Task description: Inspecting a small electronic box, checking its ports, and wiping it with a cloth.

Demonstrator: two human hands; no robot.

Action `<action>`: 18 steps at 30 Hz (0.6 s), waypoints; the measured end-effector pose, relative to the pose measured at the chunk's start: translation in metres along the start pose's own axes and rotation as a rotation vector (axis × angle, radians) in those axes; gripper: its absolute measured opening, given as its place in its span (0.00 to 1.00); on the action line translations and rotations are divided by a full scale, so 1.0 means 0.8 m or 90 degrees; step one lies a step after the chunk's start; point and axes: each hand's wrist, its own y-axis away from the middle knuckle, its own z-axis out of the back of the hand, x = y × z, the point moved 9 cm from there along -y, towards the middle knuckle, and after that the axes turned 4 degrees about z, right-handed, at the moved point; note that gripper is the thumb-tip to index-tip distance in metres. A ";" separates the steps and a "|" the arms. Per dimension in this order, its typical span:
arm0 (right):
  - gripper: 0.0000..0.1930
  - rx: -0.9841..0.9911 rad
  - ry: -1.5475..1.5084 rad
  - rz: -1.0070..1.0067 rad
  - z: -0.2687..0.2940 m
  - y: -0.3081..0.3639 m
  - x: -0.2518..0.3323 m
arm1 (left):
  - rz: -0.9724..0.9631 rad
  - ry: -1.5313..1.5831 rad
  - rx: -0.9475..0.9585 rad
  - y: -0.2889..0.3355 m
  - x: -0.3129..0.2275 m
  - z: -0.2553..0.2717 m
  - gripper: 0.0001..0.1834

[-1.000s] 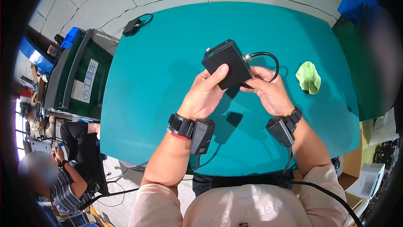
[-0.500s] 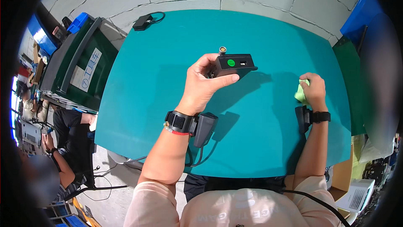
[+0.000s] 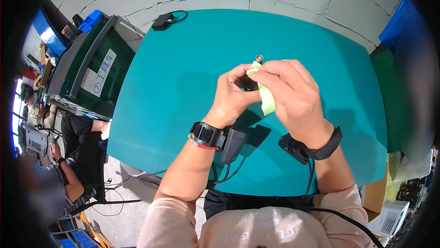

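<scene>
Above the middle of the teal table (image 3: 183, 73), my left hand (image 3: 231, 99) is closed around a small black box (image 3: 250, 85). A round metal connector (image 3: 259, 59) sticks up from the box. My right hand (image 3: 295, 96) pinches a light-green cloth (image 3: 267, 102) and presses it against the box just below the connector. Most of the box is hidden behind my right hand and the cloth. Each wrist wears a black strap with a dark module; the left module (image 3: 234, 144) has a cable hanging from it.
Another small black box (image 3: 163, 22) with a looped cable lies at the table's far left corner. A dark green tool cart (image 3: 98, 71) stands on the left, with a seated person (image 3: 68, 174) below it. A cardboard box (image 3: 376, 193) is at the lower right.
My right hand has come left from the table's right side, bringing the cloth onto the black box. The left hand still grips the box and has shifted slightly right and down in the picture.
</scene>
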 end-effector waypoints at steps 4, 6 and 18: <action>0.12 0.027 -0.034 -0.129 0.008 0.019 -0.033 | 0.018 0.022 0.026 0.002 0.001 -0.007 0.22; 0.12 0.072 -0.055 -0.215 0.010 0.029 -0.060 | 0.022 0.020 0.014 0.000 -0.003 -0.006 0.22; 0.12 -0.051 -0.028 -0.173 0.023 0.011 -0.048 | 0.068 0.124 -0.017 0.001 -0.008 0.003 0.19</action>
